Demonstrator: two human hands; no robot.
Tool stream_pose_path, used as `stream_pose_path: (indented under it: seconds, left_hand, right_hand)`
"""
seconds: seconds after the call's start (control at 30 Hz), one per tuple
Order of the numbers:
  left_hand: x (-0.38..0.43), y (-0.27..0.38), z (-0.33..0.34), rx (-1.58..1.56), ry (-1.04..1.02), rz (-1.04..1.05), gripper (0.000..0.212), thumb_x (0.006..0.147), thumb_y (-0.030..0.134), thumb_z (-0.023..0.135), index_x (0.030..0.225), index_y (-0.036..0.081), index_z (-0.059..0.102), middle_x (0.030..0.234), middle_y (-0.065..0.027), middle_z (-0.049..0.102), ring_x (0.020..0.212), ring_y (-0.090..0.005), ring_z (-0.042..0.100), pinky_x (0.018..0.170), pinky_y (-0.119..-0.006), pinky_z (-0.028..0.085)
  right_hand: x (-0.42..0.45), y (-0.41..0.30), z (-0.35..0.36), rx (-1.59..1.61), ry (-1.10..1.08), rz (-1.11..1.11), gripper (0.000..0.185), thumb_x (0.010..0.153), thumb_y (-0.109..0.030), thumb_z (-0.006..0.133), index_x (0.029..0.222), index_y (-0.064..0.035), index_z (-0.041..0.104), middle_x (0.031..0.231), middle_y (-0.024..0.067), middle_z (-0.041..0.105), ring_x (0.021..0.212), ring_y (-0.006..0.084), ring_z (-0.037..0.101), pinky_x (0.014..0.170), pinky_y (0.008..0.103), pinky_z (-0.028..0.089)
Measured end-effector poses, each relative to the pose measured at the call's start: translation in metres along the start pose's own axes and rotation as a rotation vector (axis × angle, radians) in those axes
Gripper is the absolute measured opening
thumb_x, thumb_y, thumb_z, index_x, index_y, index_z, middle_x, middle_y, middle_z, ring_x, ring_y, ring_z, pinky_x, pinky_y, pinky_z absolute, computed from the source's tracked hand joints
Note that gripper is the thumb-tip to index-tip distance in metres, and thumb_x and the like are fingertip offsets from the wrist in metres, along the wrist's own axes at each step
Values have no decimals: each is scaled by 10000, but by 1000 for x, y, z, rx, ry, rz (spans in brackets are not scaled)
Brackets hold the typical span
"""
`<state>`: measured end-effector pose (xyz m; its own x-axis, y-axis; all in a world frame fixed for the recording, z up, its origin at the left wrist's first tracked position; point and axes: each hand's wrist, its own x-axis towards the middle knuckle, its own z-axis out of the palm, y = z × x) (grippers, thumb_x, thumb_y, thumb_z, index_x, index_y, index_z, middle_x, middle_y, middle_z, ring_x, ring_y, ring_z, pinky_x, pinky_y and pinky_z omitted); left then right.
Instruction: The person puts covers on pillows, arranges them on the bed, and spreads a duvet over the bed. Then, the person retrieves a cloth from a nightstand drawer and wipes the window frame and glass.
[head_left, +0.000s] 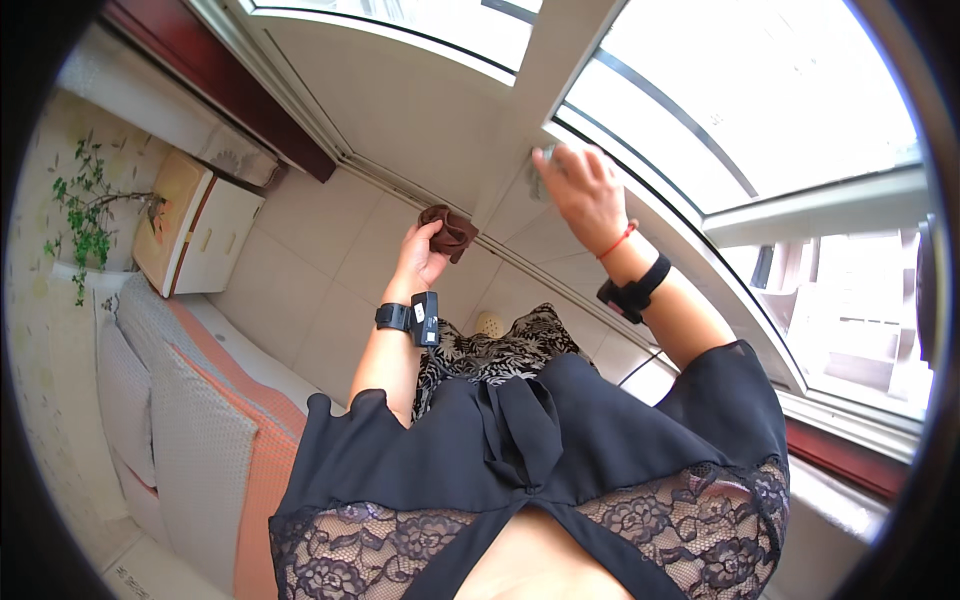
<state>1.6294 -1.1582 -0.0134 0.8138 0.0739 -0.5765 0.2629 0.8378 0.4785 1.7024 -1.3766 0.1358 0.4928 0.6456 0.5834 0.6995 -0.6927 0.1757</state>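
My left hand (422, 259) grips a bunched dark brown cloth (448, 231), held out in front of me above the tiled floor. Raised higher and to the right, my right hand (583, 191) is pressed toward the pale frame of a sliding glass door (525, 112). Its fingers curl over a pale grey-green piece of material (550, 153), probably a cloth, mostly hidden behind the hand. That hand is just beside the lower corner of a bright glass pane (660, 97).
On the left stand a bed (202, 420) with grey and orange covers and a white bedside cabinet (217, 236) bearing a leafy potted plant (86, 202). A floor track (517, 266) runs below the door. A light-coloured shoe (490, 324) shows under my patterned skirt (495, 356).
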Motion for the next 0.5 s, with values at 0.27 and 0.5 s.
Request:
stream_pose_path:
  seconds: [0.27, 0.5]
  left_hand:
    - [4, -27, 30, 157, -133, -94, 283, 791, 31, 464, 1066, -5, 409, 1038, -126, 490, 939, -253, 505, 824, -402, 427]
    - [-34, -23, 21, 117, -84, -103, 296, 790, 35, 466, 1074, -17, 400, 1060, -140, 470, 969, -262, 493, 817, -413, 447]
  right_hand:
    - [-25, 39, 4, -123, 53, 269, 343, 677, -79, 534, 1009, -154, 571, 918, -23, 474, 832, 159, 453, 705, 268, 392]
    - [-128, 64, -49, -333, 38, 513, 342, 689, 3, 554, 998, -137, 594, 901, 54, 513, 822, 216, 488, 741, 315, 408]
